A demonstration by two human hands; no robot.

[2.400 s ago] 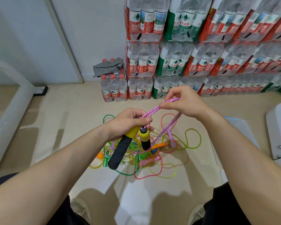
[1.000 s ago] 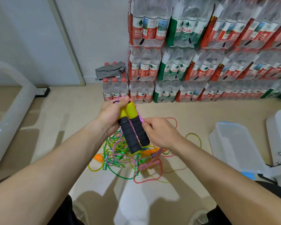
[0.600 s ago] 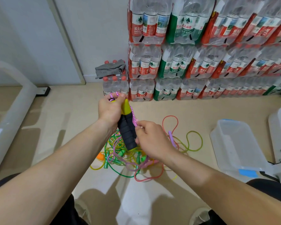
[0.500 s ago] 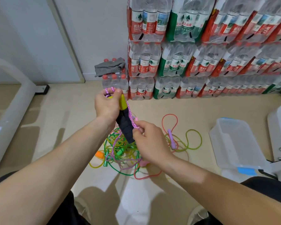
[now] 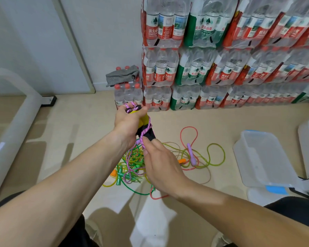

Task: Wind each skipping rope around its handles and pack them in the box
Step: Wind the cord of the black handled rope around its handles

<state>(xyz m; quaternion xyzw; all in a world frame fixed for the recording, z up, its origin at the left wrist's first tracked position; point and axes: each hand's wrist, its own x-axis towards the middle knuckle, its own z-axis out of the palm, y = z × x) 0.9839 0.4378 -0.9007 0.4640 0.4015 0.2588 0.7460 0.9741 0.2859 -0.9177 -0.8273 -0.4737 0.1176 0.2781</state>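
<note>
Left hand point(image 5: 128, 122): centre frame, wrist raised; grip closed round upper ends of paired handles point(image 5: 147, 133).
Handles: foam-sleeved, likely light and non-slip; best taken mid-length, together.
Pink rope point(image 5: 144, 138): braided, limp; crossed handles, trailed to tangled pile point(image 5: 130, 168) on floor point(image 5: 70, 136).
Right hand point(image 5: 161, 164): just below handles; grip pinched rope.
Box point(image 5: 264, 157): right of frame, well apart.

Beige floor point(image 5: 70, 139); white wall point(image 5: 103, 32); stacked water-bottle packs point(image 5: 221, 68).
</note>
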